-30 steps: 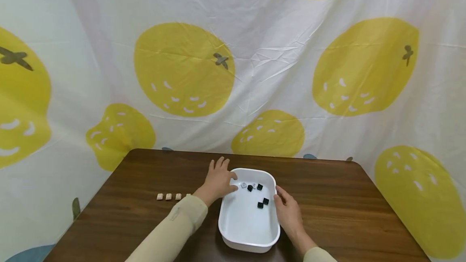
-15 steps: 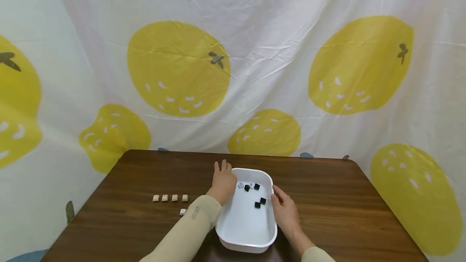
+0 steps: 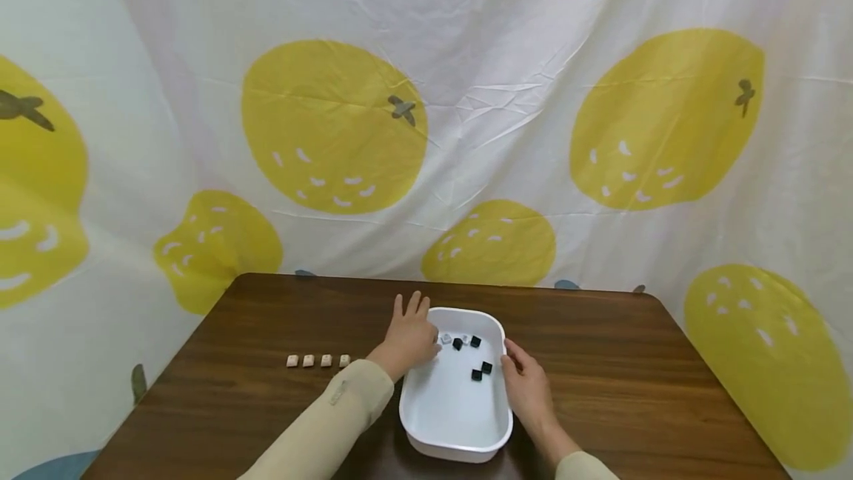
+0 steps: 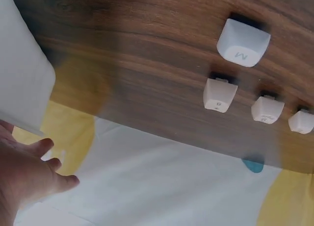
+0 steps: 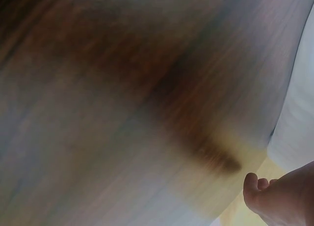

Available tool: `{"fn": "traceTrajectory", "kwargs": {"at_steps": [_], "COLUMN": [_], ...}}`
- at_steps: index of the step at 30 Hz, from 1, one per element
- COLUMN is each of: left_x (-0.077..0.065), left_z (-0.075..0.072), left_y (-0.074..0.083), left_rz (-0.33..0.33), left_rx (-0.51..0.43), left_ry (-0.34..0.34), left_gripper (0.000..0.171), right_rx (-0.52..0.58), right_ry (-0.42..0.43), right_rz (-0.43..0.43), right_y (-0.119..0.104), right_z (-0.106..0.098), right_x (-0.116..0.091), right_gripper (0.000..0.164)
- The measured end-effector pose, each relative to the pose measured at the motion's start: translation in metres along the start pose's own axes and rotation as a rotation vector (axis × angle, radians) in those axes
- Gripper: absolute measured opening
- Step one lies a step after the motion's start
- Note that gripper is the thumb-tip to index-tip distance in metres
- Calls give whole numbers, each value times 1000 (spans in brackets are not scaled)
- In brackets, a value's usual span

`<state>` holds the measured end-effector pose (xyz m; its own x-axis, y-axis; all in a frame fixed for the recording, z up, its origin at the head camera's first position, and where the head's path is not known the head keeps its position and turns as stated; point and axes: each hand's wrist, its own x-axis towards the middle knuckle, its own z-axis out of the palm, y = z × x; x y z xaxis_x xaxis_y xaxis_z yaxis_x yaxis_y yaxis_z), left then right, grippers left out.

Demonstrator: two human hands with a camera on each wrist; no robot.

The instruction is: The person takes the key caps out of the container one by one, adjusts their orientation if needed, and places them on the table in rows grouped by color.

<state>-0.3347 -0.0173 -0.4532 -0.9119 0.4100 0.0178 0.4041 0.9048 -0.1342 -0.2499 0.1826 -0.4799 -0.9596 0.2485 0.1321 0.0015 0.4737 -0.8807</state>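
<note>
A white rectangular tray (image 3: 456,421) holds several black keycaps (image 3: 476,375) and two pale or clear ones (image 3: 446,338). My left hand (image 3: 408,338) reaches over its left rim near the back, thumb and index bent inward close together. Whether anything sits between them is too small to tell. Along the tray's right rim, my right hand (image 3: 529,384) holds the wall with thumb and fingers. Left of the tray, several cream keycaps (image 3: 309,361) stand in a row on the table. In the left wrist view, a white keycap marked M (image 4: 243,42) stands apart from that row.
The dark wooden table (image 3: 620,369) extends to both sides of the tray. A cloth printed with lemons (image 3: 493,132) hangs behind its back edge. My left sleeve (image 3: 326,421) crosses the table in front of the row and hides the M keycap in the head view.
My left hand dipped at the tray's left rim, its thumb and index drawing closer together than a second ago. The right hand stays on the rim. The head view shifted slightly.
</note>
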Motion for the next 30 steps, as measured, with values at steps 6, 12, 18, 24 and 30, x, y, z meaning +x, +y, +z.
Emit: {"fn": "traceTrajectory", "kwargs": {"at_steps": [6, 12, 18, 24, 30], "left_x": [3, 5, 4, 3, 0], "left_z": [2, 5, 4, 1, -3], "left_y": [4, 6, 3, 6, 6], "left_rz": [-43, -52, -78, -63, -31], "left_rx": [48, 38, 5, 152, 195], "left_ry": [-27, 21, 32, -41, -77], "left_gripper": [27, 6, 18, 35, 31], "right_rx": [0, -2, 2, 9, 6], "right_ry": [-13, -13, -5, -2, -9], "right_rz": [27, 20, 0, -10, -2], "right_y": [1, 2, 2, 2, 1], "right_z": [-1, 0, 1, 1, 1], "right_x": [0, -1, 1, 1, 0], "right_gripper": [41, 41, 40, 40, 40]}}
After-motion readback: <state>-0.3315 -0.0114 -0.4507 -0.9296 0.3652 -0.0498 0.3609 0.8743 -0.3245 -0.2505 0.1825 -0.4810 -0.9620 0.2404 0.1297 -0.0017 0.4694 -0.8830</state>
